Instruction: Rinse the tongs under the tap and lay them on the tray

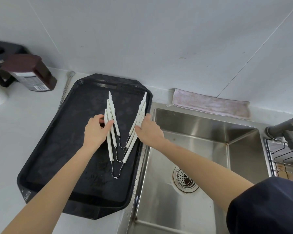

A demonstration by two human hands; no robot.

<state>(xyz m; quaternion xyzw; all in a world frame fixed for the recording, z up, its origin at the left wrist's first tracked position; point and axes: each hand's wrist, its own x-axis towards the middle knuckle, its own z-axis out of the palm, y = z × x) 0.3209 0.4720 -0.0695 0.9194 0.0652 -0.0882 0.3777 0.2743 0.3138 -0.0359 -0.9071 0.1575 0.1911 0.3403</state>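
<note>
Three white tongs [112, 146] with wire spring ends lie nested in a V on the wet black tray [57, 149], left of the sink. My left hand [96, 130] pinches the left arms of the tongs between thumb and fingers. My right hand [148, 130] presses its fingers on the right arms [139, 114] near the tray's right rim. The tap [287, 130] shows only as a grey base at the far right edge.
The steel sink [201, 149] with its drain strainer [184, 179] lies to the right. A pink cloth [210, 103] lies behind it, a wire rack [284, 159] at right. A dark brown bottle [30, 73] and a metal utensil [66, 88] sit left of the tray.
</note>
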